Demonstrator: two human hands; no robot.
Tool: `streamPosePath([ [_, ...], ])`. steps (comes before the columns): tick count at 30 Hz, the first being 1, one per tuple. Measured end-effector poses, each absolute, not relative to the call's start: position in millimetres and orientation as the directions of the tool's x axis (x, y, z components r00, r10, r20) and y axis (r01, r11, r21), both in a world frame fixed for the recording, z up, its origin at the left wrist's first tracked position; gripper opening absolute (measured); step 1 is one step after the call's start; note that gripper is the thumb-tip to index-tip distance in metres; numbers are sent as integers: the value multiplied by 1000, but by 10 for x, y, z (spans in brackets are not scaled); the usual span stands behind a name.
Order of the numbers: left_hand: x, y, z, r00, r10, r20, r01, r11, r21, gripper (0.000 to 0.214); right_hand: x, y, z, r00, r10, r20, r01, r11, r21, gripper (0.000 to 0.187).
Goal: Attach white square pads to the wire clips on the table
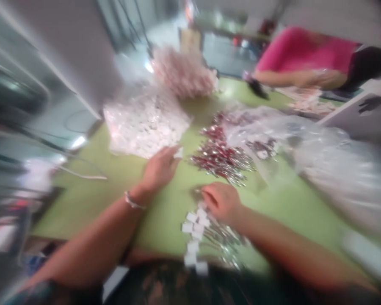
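The picture is smeared by motion. My left hand (160, 167) reaches toward a clear bag of small white pieces (144, 120), and its fingertips pinch one white piece (178, 153). My right hand (220, 201) rests on the green table (92, 195) with its fingers curled. It lies just above a row of white pieces with silvery metal parts (198, 235) near the front edge. A heap of red and silver metal parts (220, 156) lies beyond both hands.
A large crumpled clear plastic bag (320, 161) covers the right side. A pinkish bagful (184, 72) stands at the back. Another person in a pink top (305, 55) works at the far right. A grey machine (15, 106) and a white cable (82, 174) stand left.
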State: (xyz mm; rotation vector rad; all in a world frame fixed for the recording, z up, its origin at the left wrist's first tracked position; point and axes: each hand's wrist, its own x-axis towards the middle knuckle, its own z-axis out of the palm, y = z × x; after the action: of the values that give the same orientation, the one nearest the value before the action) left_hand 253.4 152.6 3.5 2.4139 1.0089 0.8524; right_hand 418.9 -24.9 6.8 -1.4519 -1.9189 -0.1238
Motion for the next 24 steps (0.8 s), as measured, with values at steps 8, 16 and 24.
streamPosePath([
  [8, 2584, 1334, 74, 554, 828, -88, 34, 83, 996, 30, 4154, -13, 459, 105, 907, 407, 826, 148, -544, 16],
  [16, 2683, 1142, 171, 666, 736, -125, -203, 340, 918, 20, 4385, -4, 462, 80, 902, 425, 915, 103, -390, 25],
  [24, 2699, 1151, 111, 733, 678, -59, -149, 244, 958, 17, 4393, 1, 341, -14, 889, 459, 981, 100, -164, 30],
])
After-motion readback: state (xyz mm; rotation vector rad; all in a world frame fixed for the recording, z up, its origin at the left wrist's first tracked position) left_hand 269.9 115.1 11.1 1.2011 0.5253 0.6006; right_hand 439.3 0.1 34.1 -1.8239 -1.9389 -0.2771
